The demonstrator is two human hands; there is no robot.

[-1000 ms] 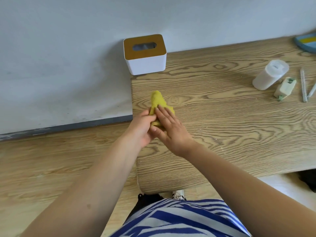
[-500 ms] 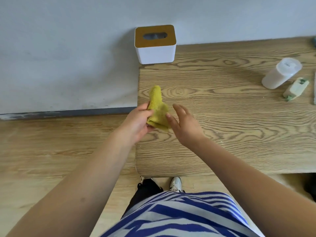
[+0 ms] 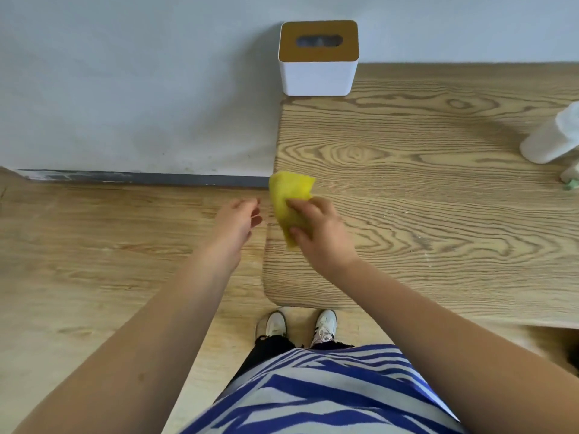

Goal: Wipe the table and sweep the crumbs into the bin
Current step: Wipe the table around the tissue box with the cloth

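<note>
Wood-grain table point(image 3: 438, 214) against a pale wall, wooden floor point(image 3: 94, 261) beside it, crumpled yellow cloth point(image 3: 286, 198) over the table's left edge, pinched by right hand point(image 3: 316, 230), left hand point(image 3: 236, 219) loosely spread, holding nothing

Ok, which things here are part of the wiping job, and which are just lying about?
Part of the job:
cloth, gripped in the right hand
table, with crumbs on it
left hand, holding nothing
white box, possibly the bin

Lying about:
white bottle
green-white item, cut off at the edge
</note>
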